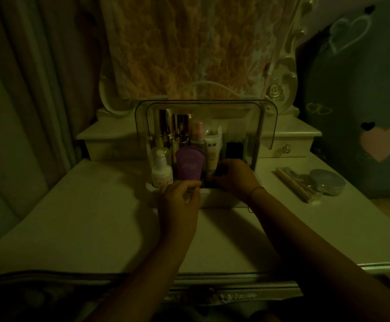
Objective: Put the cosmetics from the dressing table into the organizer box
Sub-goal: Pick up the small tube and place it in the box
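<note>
**Loose cosmetics at frame right; both hands at the organizer box**

- Organizer box [222, 198]: centre of frame, on the counter [96, 217], clear lid [268, 122] raised. Already inside, upright: white pump bottle [161, 173], purple tube [188, 167], BB cream tube [213, 154], gold-capped sticks behind.
- Left hand [180, 201]: at the box's front edge, fingers curled. Too dim to tell if it pinches anything.
- Right hand [234, 177]: reaches into the front right compartment, fingers bent down. Grasp hidden; cannot tell.
- Still out: round compact [327, 182] and a bundle of slim pale sticks [289, 184], touching, at right of frame.
- Handling, judged: compact is light, rigid, smooth, likely breakable inside, so take it by the rim. Sticks are light and prone to roll, so gather them mid-length.
- Obstacles: the packed left compartments and the lid's overhang narrow the way in.
</note>
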`<state>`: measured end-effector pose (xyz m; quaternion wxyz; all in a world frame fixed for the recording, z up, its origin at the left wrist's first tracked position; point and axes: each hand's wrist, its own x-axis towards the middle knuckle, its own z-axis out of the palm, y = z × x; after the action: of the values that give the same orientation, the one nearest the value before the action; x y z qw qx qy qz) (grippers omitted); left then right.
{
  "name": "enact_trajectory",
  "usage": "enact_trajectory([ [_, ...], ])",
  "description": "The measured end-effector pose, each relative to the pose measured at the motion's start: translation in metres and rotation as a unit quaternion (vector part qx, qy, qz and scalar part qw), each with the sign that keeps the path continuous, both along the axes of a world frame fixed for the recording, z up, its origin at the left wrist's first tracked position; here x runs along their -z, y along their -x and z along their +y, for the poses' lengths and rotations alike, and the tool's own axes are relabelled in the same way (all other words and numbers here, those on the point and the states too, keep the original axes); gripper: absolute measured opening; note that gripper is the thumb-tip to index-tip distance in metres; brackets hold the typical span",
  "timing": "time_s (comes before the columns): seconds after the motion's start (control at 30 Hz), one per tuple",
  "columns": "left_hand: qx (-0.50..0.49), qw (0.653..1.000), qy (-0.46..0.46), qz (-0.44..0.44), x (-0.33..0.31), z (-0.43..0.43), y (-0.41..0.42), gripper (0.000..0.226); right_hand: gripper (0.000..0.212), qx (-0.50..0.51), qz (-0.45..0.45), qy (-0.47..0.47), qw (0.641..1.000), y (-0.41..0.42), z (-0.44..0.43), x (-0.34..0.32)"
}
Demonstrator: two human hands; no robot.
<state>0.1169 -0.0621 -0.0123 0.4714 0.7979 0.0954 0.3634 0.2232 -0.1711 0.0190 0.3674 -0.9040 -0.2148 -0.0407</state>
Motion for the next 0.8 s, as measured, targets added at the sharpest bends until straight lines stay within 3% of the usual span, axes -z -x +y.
enact_trajectory([
  [0.23,-0.009,0.997,-0.076,0.027,-0.0017,0.0000,0.0037,0.015,0.030,-0.003,0.005,-0.022,1.000,-0.0002,-0.0003,0.0016],
  [0.8,-0.020,0.992,-0.108,0.059,-0.0033,0.0004,0.0047,0.024,0.027,0.000,0.006,-0.049,0.999,-0.0014,-0.0015,0.0044],
])
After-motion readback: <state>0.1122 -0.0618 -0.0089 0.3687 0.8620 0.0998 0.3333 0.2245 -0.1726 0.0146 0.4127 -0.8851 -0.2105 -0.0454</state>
